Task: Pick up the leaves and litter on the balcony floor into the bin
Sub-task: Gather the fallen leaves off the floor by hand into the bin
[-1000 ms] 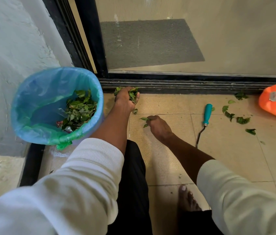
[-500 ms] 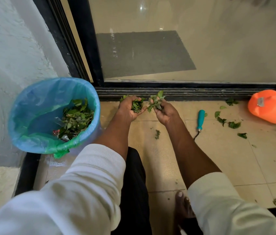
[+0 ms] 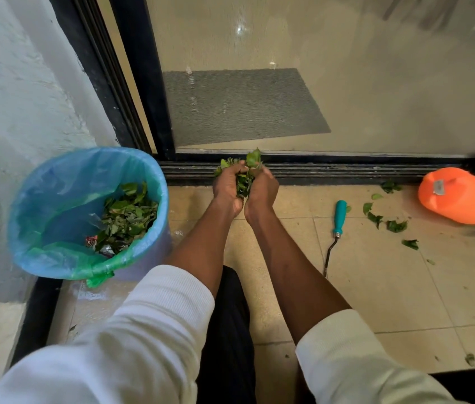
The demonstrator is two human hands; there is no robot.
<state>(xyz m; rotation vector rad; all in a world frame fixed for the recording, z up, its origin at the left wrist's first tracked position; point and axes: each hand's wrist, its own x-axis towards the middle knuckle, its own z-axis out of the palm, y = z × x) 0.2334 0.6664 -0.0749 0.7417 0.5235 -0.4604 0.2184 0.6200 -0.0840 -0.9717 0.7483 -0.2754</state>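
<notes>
My left hand [image 3: 228,186] and my right hand [image 3: 263,189] are cupped together above the floor near the door track, holding one bunch of green leaves [image 3: 243,177] between them. Some leaves stick out above the fingers. The bin [image 3: 26,228], lined with a blue-green bag, stands to the left of my hands and holds a pile of leaves and some litter [image 3: 124,218]. More loose leaves [image 3: 387,221] lie on the tiles to the right.
A tool with a teal handle [image 3: 339,214] lies on the tiles right of my arms. An orange container [image 3: 460,199] lies on its side at the far right. The black sliding-door track [image 3: 347,170] runs behind my hands. A white wall stands left of the bin.
My right hand picked leaves off the floor and came up to meet my left hand. Both hands now press their leaves into one bunch, held a little higher.
</notes>
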